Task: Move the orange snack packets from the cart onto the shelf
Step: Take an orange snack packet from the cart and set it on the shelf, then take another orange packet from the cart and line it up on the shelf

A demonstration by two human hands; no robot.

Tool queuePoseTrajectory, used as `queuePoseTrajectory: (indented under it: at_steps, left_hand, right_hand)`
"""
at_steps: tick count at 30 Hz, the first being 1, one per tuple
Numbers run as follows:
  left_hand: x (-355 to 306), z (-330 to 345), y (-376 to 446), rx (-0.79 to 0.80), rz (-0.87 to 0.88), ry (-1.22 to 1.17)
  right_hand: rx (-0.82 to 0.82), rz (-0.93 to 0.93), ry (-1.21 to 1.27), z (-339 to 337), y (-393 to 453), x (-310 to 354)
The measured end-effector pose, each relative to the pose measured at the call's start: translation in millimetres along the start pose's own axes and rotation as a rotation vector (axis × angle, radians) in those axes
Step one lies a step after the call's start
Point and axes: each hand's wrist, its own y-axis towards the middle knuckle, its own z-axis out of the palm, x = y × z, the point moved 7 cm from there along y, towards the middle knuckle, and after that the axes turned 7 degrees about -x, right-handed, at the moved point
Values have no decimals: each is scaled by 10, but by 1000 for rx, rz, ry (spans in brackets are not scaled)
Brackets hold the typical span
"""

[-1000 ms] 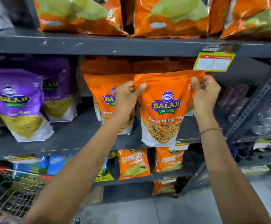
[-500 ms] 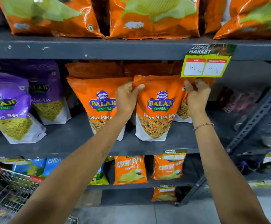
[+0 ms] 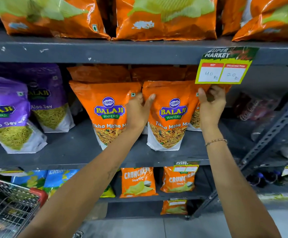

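Observation:
An orange Balaji snack packet (image 3: 171, 115) stands upright on the grey middle shelf (image 3: 81, 150). My left hand (image 3: 138, 111) grips its upper left edge and my right hand (image 3: 211, 107) grips its upper right corner. A second orange packet (image 3: 105, 110) stands just to its left, partly behind my left hand. More orange packets (image 3: 158, 73) stand in the row behind them. The wire cart (image 3: 11, 205) shows at the bottom left; what it holds is unclear.
Purple Aloo Sev packets (image 3: 7, 115) fill the shelf's left part. A price tag (image 3: 224, 67) hangs from the upper shelf edge above my right hand. Large orange bags (image 3: 165, 18) sit on the top shelf. Small orange packets (image 3: 137, 182) stand on the lower shelf.
Both hands have carried the orange packet down and back onto the middle shelf, where it now stands on its base beside the other orange packet. The camera has moved closer.

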Motion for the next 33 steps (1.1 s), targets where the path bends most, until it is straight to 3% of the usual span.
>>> queuePoseTrajectory:
  at_steps: [3,5,8,12,20,23,25,29,31,32,33]
  left_hand:
    - [109,-118,-222,108,-6,55]
    - [246,-368,-396,111,-16,69]
    - [610,-948,-642,51,-152,2]
    - [1109,-2031,-995,-169,-348,-100]
    - [1571,-4464,-2181,-687,-523,112]
    - [1624,-5112,-2670,-767,-616,185]
    - [1703,-5440,-2941,-702,-738,312]
    - [2175,-5995,-3583,-442,-1170,452]
    - [2423,-6231,-3876,65,-1299,871]
    - [2555,-6308,-3995,289,-1277,1022]
    - [2588,-6325,-4067,425,-1285,1071]
  right_hand:
    - [-126,-91,19,-126,-423,25]
    - [-30,-107,24,-50,-838,-33]
    - [297,-10,61,293,-1523,-174]
    - [644,73,41,823,-2398,-216]
    - [1310,169,75,1911,-4452,23]
    - [1621,88,-8,2218,-5335,79]
    - [1832,-26,-99,2361,-5932,64]
    - [2179,-315,-321,2429,-6977,-2]
    - [2312,-496,-434,2392,-7424,-72]
    - [2369,-554,-468,2370,-7633,-125]
    - [2415,-590,-499,2345,-7819,-198]
